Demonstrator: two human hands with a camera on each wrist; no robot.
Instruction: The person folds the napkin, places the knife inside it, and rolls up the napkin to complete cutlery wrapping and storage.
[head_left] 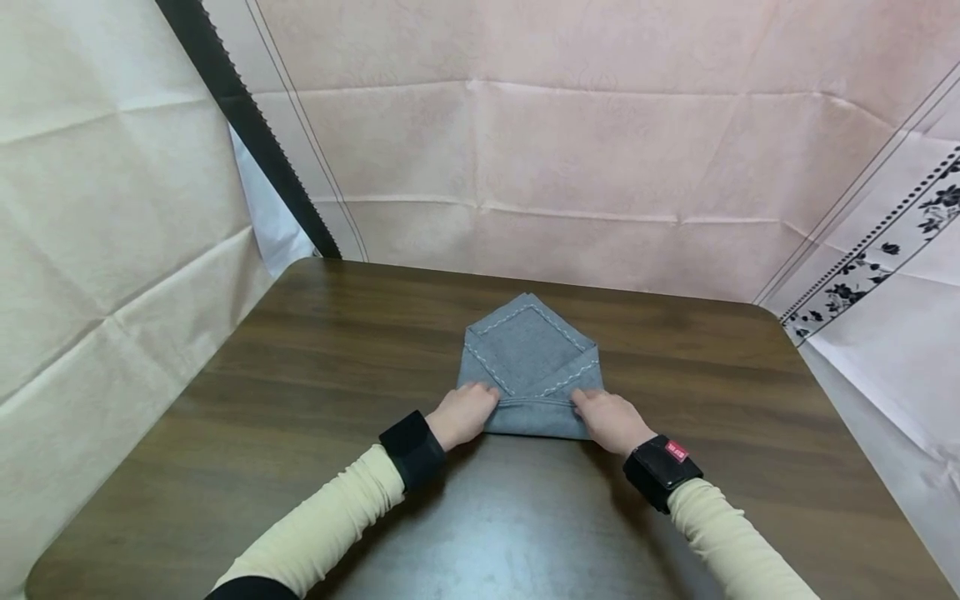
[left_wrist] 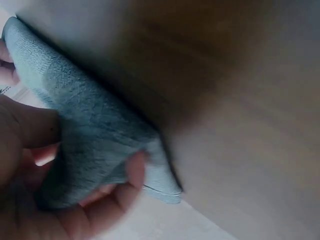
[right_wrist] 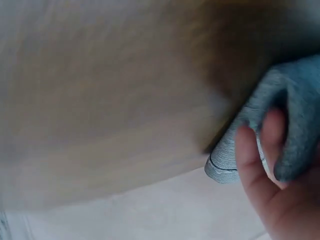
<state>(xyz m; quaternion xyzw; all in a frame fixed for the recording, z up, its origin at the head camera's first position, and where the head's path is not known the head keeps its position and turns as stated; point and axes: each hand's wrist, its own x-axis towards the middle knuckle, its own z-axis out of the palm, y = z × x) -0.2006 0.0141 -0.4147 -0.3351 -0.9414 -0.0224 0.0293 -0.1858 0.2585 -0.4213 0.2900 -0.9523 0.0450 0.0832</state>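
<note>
A grey-blue cloth with white dashed stitching lies folded on the table, its far end coming to a point. Along its near side a strip is turned up as a fold. My left hand pinches the left end of that fold, and my right hand pinches the right end. In the left wrist view the cloth bends between thumb and fingers. The right wrist view has the cloth's edge curling over the fingers of the right hand.
The brown wooden table has rounded far corners. Cream patterned sheets hang behind it and on both sides. A dark strip runs down the hanging sheet at the back left.
</note>
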